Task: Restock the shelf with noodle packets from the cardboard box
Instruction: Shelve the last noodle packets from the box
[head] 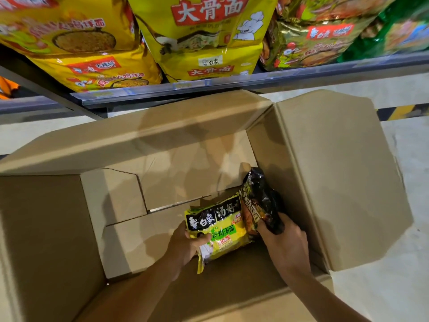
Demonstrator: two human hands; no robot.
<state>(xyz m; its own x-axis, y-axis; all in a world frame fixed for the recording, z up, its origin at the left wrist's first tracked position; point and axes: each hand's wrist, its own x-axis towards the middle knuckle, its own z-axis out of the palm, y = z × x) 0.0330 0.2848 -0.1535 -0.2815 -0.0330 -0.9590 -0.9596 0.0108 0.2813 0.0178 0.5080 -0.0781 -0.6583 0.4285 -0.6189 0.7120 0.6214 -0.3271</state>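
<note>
Both hands down inside the open cardboard box (325,173), each holding a noodle packet. Left hand (185,245) gripping the yellow packet (222,231) at its lower-left corner, thumb curled over the front, packet lying tilted with its face up. Right hand (281,238) wrapped round the lower end of the black packet (260,198), which stands nearly upright against the box's right wall and touches the yellow one along its right edge. Box otherwise showing bare bottom flaps (130,219), folded and overlapping — outer flaps splayed wide to the left, far side and right. Just beyond the far flap, the shelf (209,86) with its clear price rail, crowded above with big yellow multipacks (204,31), more yellow bags (76,43) to the left, gold-green packs (320,38) to the right and a green bag (399,31) at the far right. Pale floor (394,275) around the box, a black-and-yellow striped strip (401,111) at the right edge.
</note>
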